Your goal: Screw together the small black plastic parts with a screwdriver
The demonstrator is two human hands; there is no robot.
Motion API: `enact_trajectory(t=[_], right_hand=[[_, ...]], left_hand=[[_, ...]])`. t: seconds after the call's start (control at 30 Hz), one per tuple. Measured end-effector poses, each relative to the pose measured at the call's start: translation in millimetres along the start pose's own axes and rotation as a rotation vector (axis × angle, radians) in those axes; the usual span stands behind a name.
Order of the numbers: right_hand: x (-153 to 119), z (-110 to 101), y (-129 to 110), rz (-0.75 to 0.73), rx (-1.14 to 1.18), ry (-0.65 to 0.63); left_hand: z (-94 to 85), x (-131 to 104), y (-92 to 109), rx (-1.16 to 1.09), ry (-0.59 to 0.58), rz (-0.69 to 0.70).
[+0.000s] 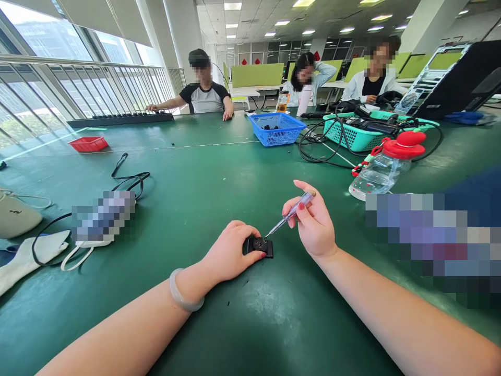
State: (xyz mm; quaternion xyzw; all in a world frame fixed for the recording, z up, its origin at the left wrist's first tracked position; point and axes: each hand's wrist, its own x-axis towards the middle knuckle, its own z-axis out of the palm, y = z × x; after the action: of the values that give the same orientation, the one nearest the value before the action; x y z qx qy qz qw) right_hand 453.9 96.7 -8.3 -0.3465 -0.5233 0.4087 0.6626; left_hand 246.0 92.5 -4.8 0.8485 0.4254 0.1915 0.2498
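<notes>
My left hand (234, 250) grips a small black rectangular part (263, 246) between thumb and fingers, holding it down on the green table (188, 183). Small details on its upper face are too fine to make out. A screwdriver (293, 211) with a clear handle is pinched in my right hand (315, 224), its forefinger raised near the handle's end. The tool slants down to the left. Its metal tip meets or nearly meets the black part's top right edge.
A blue basket (277, 134) with small dark pieces, a teal basket (344, 134) of cables, and a red-lidded bottle (381, 169) stand ahead. A red tray (89, 144) and black cable (136, 180) lie left. Several people sit across the table. A tilted black monitor (462, 83) is far right.
</notes>
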Motion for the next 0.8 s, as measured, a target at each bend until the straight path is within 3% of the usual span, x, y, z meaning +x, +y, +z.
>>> enact_trajectory(t=[0.27, 0.5, 0.8], right_hand=[[-2.7, 4.5, -3.6, -0.046, -0.101, -0.037], [3.4, 4.8, -0.9, 0.085, -0.092, -0.003], [6.4, 4.0, 0.5, 0.124, -0.061, 0.023]], left_hand=[[-0.4, 0.7, 0.1, -0.003, -0.01, -0.009], [1.5, 1.1, -2.4, -0.017, -0.007, 0.018], [0.1, 0.3, -0.8, -0.011, -0.012, 0.022]])
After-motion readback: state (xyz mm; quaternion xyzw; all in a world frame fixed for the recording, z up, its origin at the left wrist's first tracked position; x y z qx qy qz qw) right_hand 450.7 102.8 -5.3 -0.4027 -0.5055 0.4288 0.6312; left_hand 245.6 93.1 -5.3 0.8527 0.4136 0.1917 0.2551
